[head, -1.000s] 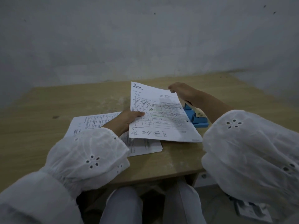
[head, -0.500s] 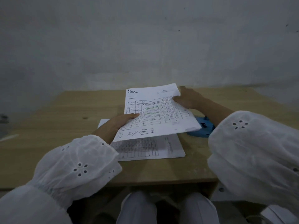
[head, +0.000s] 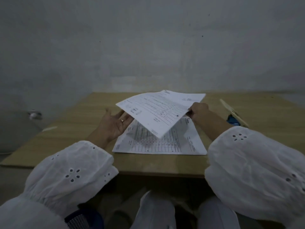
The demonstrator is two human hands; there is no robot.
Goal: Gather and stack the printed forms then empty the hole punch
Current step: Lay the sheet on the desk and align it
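Observation:
A printed form (head: 158,111) with a ruled table hangs tilted above the wooden table (head: 79,123); my right hand (head: 198,111) pinches its right edge. My left hand (head: 113,123) lies palm up with straight fingers under the sheet's left edge, a ring on one finger. Beneath the raised sheet a stack of printed forms (head: 165,144) lies flat near the table's front edge. The blue hole punch (head: 232,120) shows only a small part at the right, behind my right sleeve and a pale strip.
A pale flat strip (head: 233,112) lies slanted at the right, over the hole punch. A small light scrap (head: 49,128) sits near the table's left edge. A grey wall rises behind the table. My knees show below the front edge.
The held form has swung round and lifted, now held by my right hand alone. My left hand has let go and opened palm up. The camera has shifted, so the table looks further away.

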